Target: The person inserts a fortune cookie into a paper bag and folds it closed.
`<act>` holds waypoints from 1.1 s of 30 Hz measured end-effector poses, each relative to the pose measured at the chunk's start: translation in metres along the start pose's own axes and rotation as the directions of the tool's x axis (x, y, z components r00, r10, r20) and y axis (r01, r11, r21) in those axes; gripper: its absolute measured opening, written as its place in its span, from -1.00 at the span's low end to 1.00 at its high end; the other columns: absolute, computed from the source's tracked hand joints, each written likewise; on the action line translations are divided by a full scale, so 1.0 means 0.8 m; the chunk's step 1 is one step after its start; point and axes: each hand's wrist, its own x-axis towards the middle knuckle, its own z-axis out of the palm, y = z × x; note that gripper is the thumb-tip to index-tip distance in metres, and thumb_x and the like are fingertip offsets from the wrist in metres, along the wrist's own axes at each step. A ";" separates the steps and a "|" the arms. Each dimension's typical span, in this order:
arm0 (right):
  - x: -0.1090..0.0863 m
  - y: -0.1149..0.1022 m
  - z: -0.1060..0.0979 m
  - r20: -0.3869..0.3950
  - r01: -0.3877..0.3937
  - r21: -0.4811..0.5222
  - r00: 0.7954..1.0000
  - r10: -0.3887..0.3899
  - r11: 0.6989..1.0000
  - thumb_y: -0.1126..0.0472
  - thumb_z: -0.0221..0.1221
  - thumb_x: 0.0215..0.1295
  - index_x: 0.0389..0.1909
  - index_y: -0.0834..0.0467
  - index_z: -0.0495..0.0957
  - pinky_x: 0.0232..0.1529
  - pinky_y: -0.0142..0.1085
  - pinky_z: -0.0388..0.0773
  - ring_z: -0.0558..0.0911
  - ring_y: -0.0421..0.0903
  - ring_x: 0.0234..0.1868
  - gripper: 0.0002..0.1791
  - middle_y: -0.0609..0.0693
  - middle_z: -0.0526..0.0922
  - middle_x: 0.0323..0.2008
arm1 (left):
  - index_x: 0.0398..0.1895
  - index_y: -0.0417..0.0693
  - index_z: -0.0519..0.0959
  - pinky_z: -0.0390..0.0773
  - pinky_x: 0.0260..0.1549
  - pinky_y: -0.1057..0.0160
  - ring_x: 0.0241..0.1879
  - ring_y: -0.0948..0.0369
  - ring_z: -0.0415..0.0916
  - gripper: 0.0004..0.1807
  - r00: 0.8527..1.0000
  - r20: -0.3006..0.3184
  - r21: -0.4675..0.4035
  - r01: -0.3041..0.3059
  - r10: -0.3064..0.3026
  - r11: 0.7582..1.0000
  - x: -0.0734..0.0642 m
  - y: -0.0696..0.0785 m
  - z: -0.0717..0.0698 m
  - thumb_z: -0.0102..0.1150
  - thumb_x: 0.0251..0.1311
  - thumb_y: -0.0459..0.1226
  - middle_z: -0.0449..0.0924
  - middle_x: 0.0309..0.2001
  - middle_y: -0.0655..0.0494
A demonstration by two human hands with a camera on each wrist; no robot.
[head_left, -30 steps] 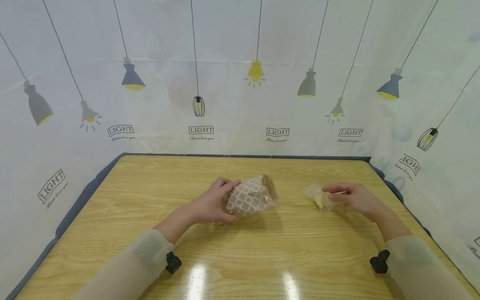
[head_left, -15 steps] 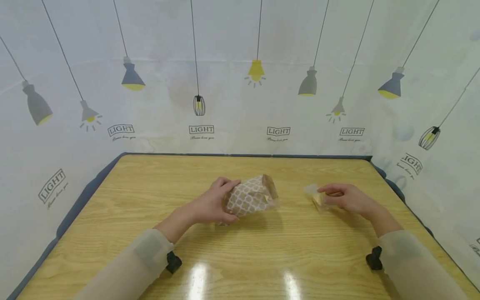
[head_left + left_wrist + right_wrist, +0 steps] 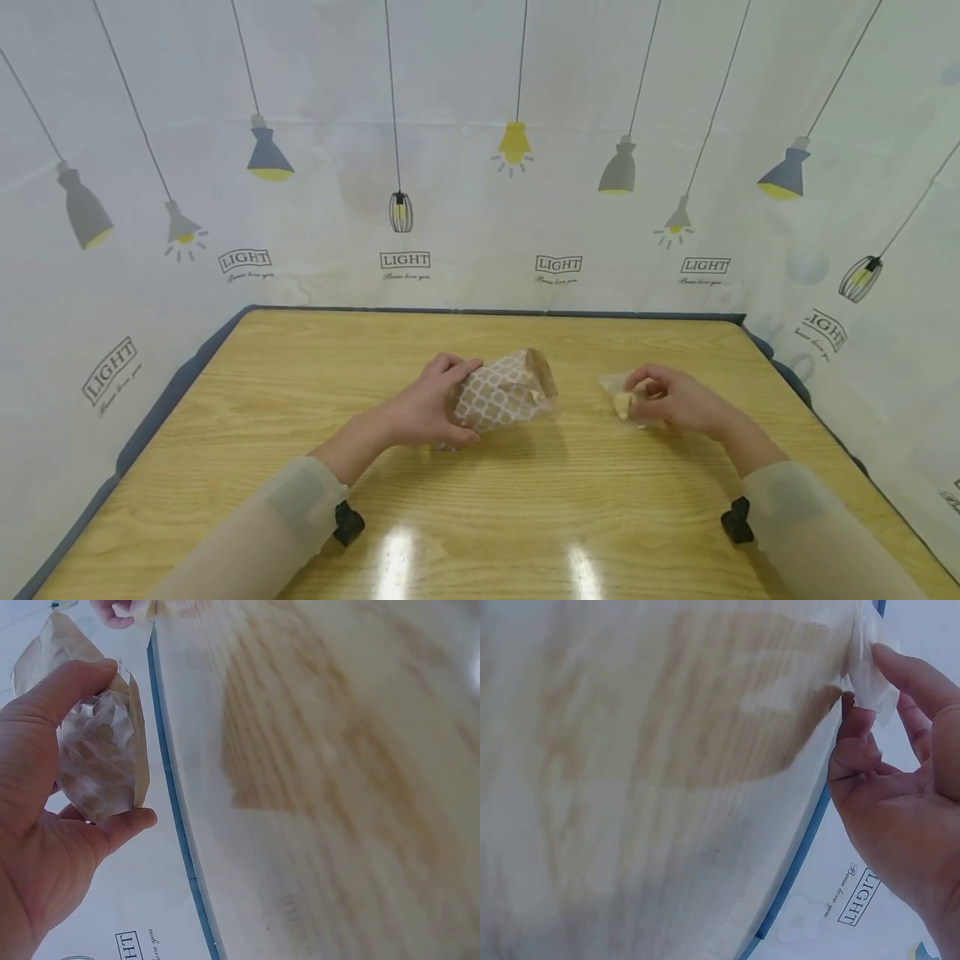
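Right hand (image 3: pixel 678 406) farther from right edge of table (image 3: pixel 547 508);
fingers (image 3: pixel 648 372) bend more; the clear wrapper (image 3: pixel 622 406) they pinch is slightly nearer the patterned bag (image 3: pixel 501 395).

We take this for a small screened-off work booth: pale sheeting (image 3: pixel 480 217), printed with hanging lamps (image 3: pixel 514 143), closes in three sides of a wood-grain worktop (image 3: pixel 480 483).

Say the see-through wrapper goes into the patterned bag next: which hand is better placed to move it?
Probably the right hand: it pinches the see-through wrapper. The left hand is busy holding the patterned bag, whose open-looking end faces the right hand.
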 end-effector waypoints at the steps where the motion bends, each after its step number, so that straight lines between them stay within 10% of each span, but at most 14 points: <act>1: -0.001 0.000 0.001 -0.002 -0.002 -0.008 1.000 0.002 1.000 0.09 0.42 0.49 0.27 0.14 0.54 -0.20 -0.21 0.49 0.50 -0.01 -0.17 -0.54 0.15 0.62 -0.02 | 0.76 -0.13 0.15 0.48 0.48 -0.19 0.43 -0.05 0.31 0.20 1.000 -0.001 0.001 0.000 0.000 1.000 0.000 0.000 0.000 0.68 0.13 -0.18 0.24 0.47 -0.17; 12: -0.023 -0.007 0.010 -0.049 -0.007 0.057 0.999 0.009 0.998 0.01 0.39 0.53 0.43 0.15 0.53 -0.13 -0.17 0.76 0.67 0.03 0.07 -0.42 0.28 0.49 0.32 | 0.77 -0.09 0.14 0.45 0.51 -0.19 0.44 -0.04 0.30 0.20 1.000 0.004 0.004 0.004 -0.004 1.000 -0.001 0.000 0.000 0.68 0.14 -0.18 0.24 0.48 -0.17; 33: -0.051 -0.082 0.035 -0.144 0.188 0.171 0.976 -0.164 0.967 0.10 0.40 0.52 0.40 0.17 0.55 -0.12 -0.15 0.80 0.79 -0.14 -0.09 -0.47 0.16 0.66 0.20 | 0.77 -0.07 0.15 0.44 0.54 -0.18 0.47 -0.05 0.30 0.19 1.000 0.010 -0.002 0.020 -0.020 1.000 0.001 0.002 0.002 0.69 0.13 -0.19 0.22 0.51 -0.18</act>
